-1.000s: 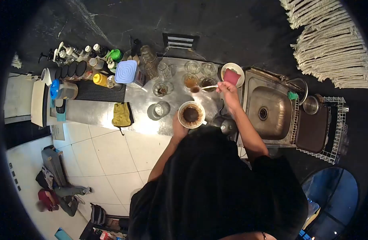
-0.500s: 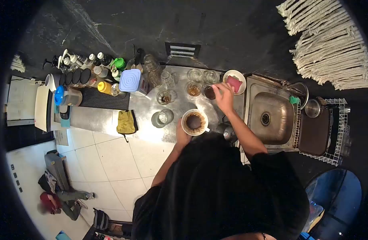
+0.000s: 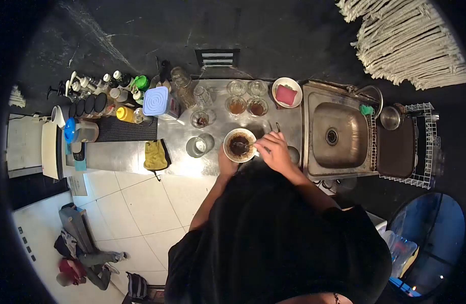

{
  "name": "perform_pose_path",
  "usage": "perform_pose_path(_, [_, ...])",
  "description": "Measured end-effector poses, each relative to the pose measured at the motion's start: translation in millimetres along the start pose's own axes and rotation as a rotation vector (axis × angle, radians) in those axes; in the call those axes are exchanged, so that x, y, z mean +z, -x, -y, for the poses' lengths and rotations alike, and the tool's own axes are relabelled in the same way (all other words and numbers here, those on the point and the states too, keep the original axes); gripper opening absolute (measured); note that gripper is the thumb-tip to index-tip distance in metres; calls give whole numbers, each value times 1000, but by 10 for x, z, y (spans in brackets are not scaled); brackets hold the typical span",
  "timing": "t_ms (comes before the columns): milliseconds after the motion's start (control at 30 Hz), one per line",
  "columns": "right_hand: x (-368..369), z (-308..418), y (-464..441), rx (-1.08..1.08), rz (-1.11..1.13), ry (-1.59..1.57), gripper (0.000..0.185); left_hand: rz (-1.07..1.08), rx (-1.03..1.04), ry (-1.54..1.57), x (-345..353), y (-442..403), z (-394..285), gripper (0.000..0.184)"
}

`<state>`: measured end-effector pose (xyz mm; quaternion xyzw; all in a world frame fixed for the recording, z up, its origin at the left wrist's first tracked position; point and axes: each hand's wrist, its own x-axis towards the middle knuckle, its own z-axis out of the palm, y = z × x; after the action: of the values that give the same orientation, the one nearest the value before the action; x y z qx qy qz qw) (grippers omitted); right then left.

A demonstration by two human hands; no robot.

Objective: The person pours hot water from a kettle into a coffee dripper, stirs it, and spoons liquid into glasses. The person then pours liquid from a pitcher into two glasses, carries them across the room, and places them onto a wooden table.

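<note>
My left hand (image 3: pixel 226 163) is closed around the near left side of a white cup (image 3: pixel 249 134). Dark brown stuff like wet coffee grounds (image 3: pixel 239 145) lies in it, and brown residue coats the inner wall. My right hand (image 3: pixel 274 151) is at the cup's right rim, its fingers pinched on a thin spoon (image 3: pixel 251 146) that reaches into the cup; most of the spoon is hidden. Beyond the cup stand two glasses with brown contents, one glass (image 3: pixel 236 106) and another glass (image 3: pixel 258 107). Left of the cup is a clear glass (image 3: pixel 196 147).
At the right, a steel sink (image 3: pixel 339 144) adjoins the counter, with a wire dish rack (image 3: pixel 423 144) beyond it. A white bowl (image 3: pixel 291 82) holds a pink pad. Leftward are a blue-lidded container (image 3: pixel 156 101), a yellow cloth (image 3: pixel 155 155) and several bottles. Another person (image 3: pixel 73 271) sits far left.
My right hand has come from the glasses at the back down to the cup, with the spoon now in it. My left hand stays on the cup. The view has shifted slightly.
</note>
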<state>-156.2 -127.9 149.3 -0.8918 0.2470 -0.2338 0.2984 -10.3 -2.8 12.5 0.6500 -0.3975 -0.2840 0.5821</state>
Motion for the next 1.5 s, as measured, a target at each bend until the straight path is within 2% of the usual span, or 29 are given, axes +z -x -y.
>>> perform_pose_path(67, [72, 72, 15, -28, -40, 57, 10, 5, 13, -21, -4, 17, 32, 53])
perform_pose_path(133, [91, 107, 30, -57, -82, 116, 11, -47, 7, -11, 16, -8, -74, 46])
perform_pose_path(267, [131, 110, 59, -31, -5, 87, 12, -65, 18, 27, 27, -6, -77, 43])
perform_pose_path(333, [163, 93, 54, -21, 22, 33, 12, -93, 49, -4, 27, 18, -40, 43])
perform_pose_path(400, [201, 91, 48, 10, -89, 58, 12, -88, 134, -48, 7, 6, -12, 43])
perform_pose_path(467, [204, 79, 43, 42, -79, 79, 12, -90, 168, -48, 3, 7, -15, 43])
perform_pose_path(600, [212, 57, 75, 187, 20, 5, 14, -21, 156, -66, -29, 0, -29, 43])
perform_pose_path(667, [193, 27, 82, 193, 2, 5, 15, -35, 234, -65, -40, -10, -46, 43])
perform_pose_path(733, [173, -11, 97, 200, -13, 2, 15, -55, 168, -9, -41, -7, -91, 42])
perform_pose_path(800, [143, -43, 107, 214, 22, 18, 14, 56, 110, 33, -86, -11, -54, 50])
perform_pose_path(833, [125, -48, 110, 217, 17, 16, 14, 80, 151, -4, -104, -35, -4, 50])
perform_pose_path(933, [35, -3, 93, 122, -57, -29, 11, 78, 126, -7, -116, 10, 72, 50])
perform_pose_path(1000, [-73, 34, 61, -54, -103, 8, 9, 90, 90, -36, -120, 33, 140, 54])
perform_pose_path(1067, [-148, 45, 73, -93, -111, 4, 9, 53, 43, 44, -110, 56, 195, 61])
perform_pose_path(1100, [-177, 62, 56, -137, -117, 1, 9, 34, -44, 141, -69, 46, 160, 65])
perform_pose_path(1200, [-234, 131, 7, -217, -80, -5, 7, 61, 23, 272, -68, 29, 201, 66])
perform_pose_path(1233, [-239, 123, 31, -213, -83, -2, 7, 24, -52, 187, -60, 58, 227, 67])
perform_pose_path(1333, [-201, 55, 52, -143, -154, -42, 9, -9, -34, 131, -43, 64, 228, 56])
perform_pose_path(1400, [-160, 5, 49, 307, -379, -352, 11, -8, -27, 176, -42, 78, 226, 56])
perform_pose_path(1433, [-181, -73, -9, 441, -426, -429, 17, -16, -28, 191, -42, 91, 231, 62])
perform_pose_path(1467, [-231, -172, -73, 469, -479, -344, 18, -25, -31, 206, -37, 109, 238, 67])
perform_pose_path(1500, [-253, -334, -150, 460, -480, -276, 18, -34, -28, 212, -47, 97, 134, 59])
